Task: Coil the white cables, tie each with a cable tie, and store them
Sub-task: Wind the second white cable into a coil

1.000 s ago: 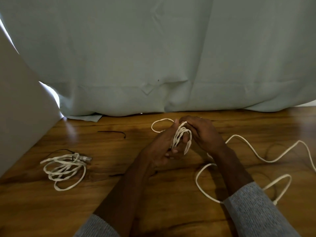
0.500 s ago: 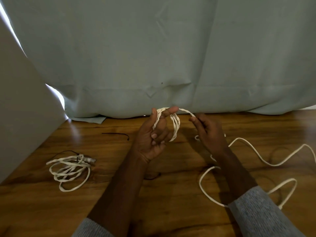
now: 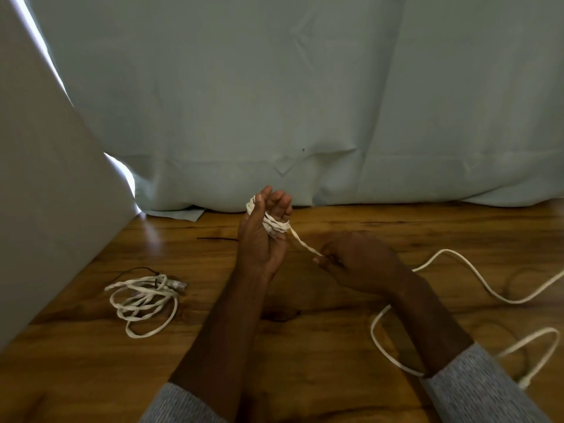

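Observation:
My left hand (image 3: pixel 264 236) is raised, palm toward me, with several turns of a white cable (image 3: pixel 276 225) wound round its fingers. A taut strand runs from those turns down to my right hand (image 3: pixel 355 264), which pinches it between thumb and fingers. The loose rest of this cable (image 3: pixel 457 271) snakes over the wooden table to the right and loops back near my right sleeve. A second white cable (image 3: pixel 143 300) lies coiled on the table at the left, with a dark tie (image 3: pixel 137 270) at its top.
A thin black cable tie (image 3: pixel 216 238) lies on the wooden table (image 3: pixel 305 346) just left of my left hand. A pale curtain (image 3: pixel 305 102) hangs behind the table, and a white panel (image 3: pixel 45 209) slants along the left side.
My left hand rose and turned with the cable wraps round its fingers. My right hand moved down and right, pulling a strand taut from the coil.

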Tool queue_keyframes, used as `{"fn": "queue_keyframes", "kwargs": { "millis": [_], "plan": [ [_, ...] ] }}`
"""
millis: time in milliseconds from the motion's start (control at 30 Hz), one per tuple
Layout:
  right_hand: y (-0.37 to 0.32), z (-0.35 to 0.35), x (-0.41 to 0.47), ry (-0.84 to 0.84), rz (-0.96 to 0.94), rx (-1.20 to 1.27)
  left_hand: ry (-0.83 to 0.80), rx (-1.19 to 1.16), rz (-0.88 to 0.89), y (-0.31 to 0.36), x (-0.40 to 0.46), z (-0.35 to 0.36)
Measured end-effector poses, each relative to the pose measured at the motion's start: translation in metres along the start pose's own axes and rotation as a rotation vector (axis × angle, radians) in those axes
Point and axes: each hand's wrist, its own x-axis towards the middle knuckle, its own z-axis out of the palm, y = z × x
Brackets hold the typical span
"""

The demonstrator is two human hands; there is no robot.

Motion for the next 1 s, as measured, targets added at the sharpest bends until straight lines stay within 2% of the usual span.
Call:
{"fn": "queue_keyframes", "kwargs": {
  "millis": [133,233,300,400,467,567,633,733,833,933,1000],
  "plan": [
    [-0.014,-0.005,-0.003,0.015,-0.068,0.019,0.1,0.117,0.055,-0.003,0.005,-0.006],
    [-0.021,-0.01,-0.003,0.019,-0.071,0.122,0.131,0.487,0.128,-0.008,0.004,-0.008],
    [-0.021,-0.013,-0.006,0.101,-0.057,0.21,0.08,0.763,0.176,-0.015,-0.001,-0.01],
    [-0.018,-0.018,-0.009,0.214,0.047,0.42,-0.107,1.162,0.293,-0.032,-0.01,-0.015],
    [-0.014,-0.021,-0.013,0.258,0.207,0.788,-0.202,1.324,0.334,-0.039,-0.015,-0.016],
    [-0.007,-0.033,-0.019,0.26,0.375,1.628,-0.262,1.286,0.256,-0.04,-0.019,-0.012],
    [-0.004,-0.038,-0.021,0.24,0.363,1.917,-0.291,1.231,0.15,-0.04,-0.023,-0.005],
    [-0.003,-0.036,-0.019,0.1,0.248,2.158,-0.325,1.155,0.001,-0.042,-0.029,0.001],
    [-0.003,-0.029,-0.017,0.149,0.174,2.158,-0.341,1.117,-0.079,-0.042,-0.03,0.0],
    [-0.008,-0.027,-0.013,0.318,0.215,1.945,-0.274,1.069,-0.198,-0.041,-0.03,0.0],
    [-0.009,-0.024,-0.009,0.451,0.341,1.717,-0.285,1.058,-0.255,-0.04,-0.032,0.001]
  ]
}}
